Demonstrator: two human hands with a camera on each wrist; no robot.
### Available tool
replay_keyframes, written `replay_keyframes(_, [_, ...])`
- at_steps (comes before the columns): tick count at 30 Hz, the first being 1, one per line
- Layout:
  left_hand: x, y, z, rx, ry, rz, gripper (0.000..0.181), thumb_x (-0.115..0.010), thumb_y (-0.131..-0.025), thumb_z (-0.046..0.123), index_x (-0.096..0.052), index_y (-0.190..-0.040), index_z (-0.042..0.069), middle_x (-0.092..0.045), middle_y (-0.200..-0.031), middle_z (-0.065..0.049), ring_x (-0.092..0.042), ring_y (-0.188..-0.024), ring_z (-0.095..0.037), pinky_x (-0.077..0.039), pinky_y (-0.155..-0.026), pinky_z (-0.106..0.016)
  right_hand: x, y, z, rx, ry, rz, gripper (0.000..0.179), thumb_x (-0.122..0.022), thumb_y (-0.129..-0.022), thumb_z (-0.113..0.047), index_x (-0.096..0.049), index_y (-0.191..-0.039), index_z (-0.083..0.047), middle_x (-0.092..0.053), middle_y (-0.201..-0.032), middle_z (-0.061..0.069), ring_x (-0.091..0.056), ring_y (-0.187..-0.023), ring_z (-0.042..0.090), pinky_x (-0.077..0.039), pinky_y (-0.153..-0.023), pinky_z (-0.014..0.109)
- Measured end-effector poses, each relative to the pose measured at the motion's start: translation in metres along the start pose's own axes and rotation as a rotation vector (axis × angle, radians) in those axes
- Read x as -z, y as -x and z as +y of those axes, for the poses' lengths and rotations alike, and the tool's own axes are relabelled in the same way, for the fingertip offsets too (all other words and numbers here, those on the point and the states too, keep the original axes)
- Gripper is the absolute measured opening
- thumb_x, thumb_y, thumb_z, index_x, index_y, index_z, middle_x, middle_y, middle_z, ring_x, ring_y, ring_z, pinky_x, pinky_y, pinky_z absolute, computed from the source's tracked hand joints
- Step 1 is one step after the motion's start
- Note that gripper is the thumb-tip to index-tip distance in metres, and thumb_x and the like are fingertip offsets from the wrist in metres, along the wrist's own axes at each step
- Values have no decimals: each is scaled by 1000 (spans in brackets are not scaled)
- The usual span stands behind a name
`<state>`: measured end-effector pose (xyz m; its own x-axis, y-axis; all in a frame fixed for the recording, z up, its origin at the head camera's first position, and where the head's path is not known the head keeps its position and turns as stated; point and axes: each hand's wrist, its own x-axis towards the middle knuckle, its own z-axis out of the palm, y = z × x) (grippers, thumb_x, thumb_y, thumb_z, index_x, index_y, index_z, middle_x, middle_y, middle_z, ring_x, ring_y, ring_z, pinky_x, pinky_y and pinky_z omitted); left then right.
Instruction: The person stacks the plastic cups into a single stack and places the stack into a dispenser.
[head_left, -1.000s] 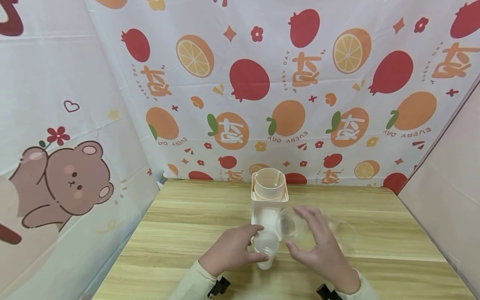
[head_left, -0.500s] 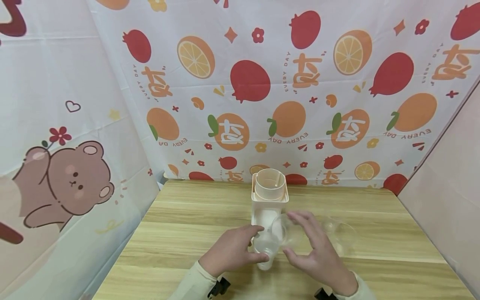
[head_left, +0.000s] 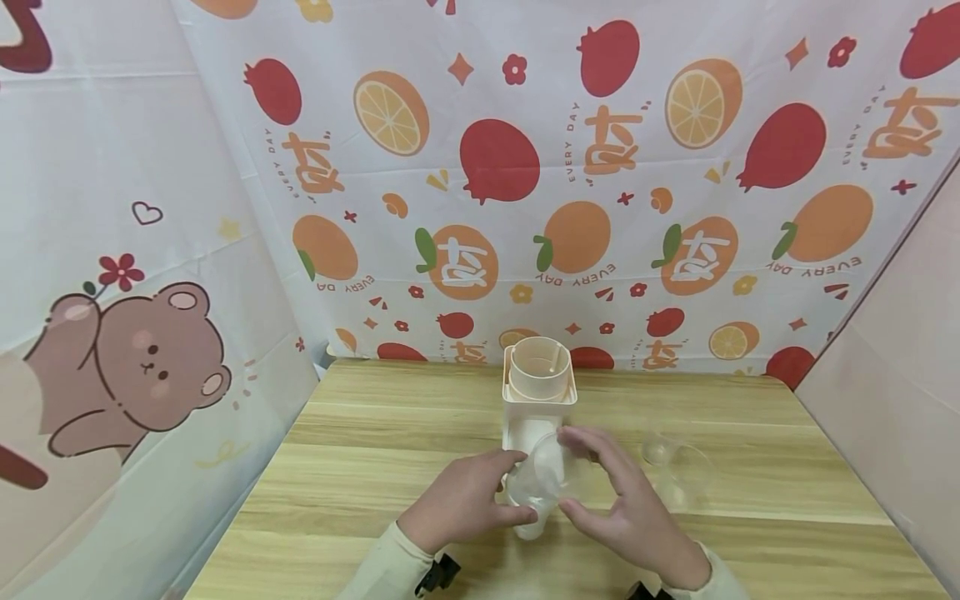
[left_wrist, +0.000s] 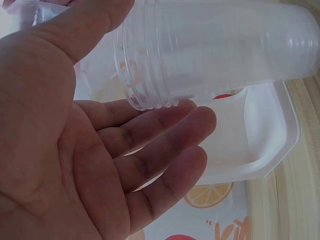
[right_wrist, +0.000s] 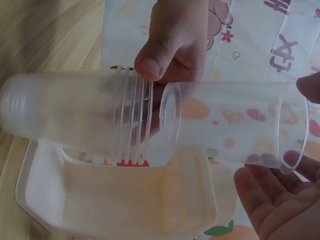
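My left hand (head_left: 468,500) grips a nested stack of clear plastic cups (right_wrist: 75,110) near the rims, thumb on one side and fingers on the other. The stack's mouth faces up towards the right hand. My right hand (head_left: 626,508) holds a single clear plastic cup (right_wrist: 230,120) by its rim, between thumb and fingers. This cup is tilted, its base right at the stack's opening. In the right wrist view a narrow gap seems to show between base and rims. Behind both hands stands a cream-coloured holder (head_left: 540,398) with a round tube in its top.
Faint clear plastic pieces (head_left: 678,475) lie on the wooden table (head_left: 390,417) to the right of the right hand; their exact kind is hard to tell. The holder's white front tray (head_left: 528,432) lies just beyond the cups. A fruit-printed cloth (head_left: 495,158) hangs behind the table.
My right hand has moved left with the single cup, bringing its base to the stack's mouth. The left hand and the stack have stayed in place.
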<state>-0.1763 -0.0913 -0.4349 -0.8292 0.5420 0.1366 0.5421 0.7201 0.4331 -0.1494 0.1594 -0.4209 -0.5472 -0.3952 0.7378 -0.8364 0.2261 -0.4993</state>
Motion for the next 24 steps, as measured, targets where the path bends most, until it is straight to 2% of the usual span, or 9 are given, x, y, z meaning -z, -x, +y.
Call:
replay_keyframes(6, [0, 0, -1, -17, -14, 12, 67, -81, -81, 58, -64, -133, 19, -69, -106, 13, -66, -85, -6, -52, -73, -26, -5, 0, 0, -83, -25, -35, 77, -84, -80, 1, -47, -148, -3, -58, -140, 14, -59, -125, 25, -47, -105, 25])
replay_keyframes(13, [0, 1, 0, -24, -7, 17, 57, -81, -81, 57, -65, -124, 24, -65, -99, 18, -63, -82, -2, -51, -70, -24, -9, 2, 3, -195, -2, -56, 74, -84, -82, 0, -48, -147, -9, -59, -139, 13, -61, -125, 25, -54, -99, 40])
replay_keyframes(24, [0, 1, 0, -36, -19, 18, 55, -80, -82, 57, -64, -123, 24, -65, -101, 16, -65, -84, -4, -51, -70, -24, -16, 5, 6, -269, -9, -39, 66, -84, -86, -7, -51, -144, -10, -60, -137, 8, -63, -122, 26, -55, -96, 33])
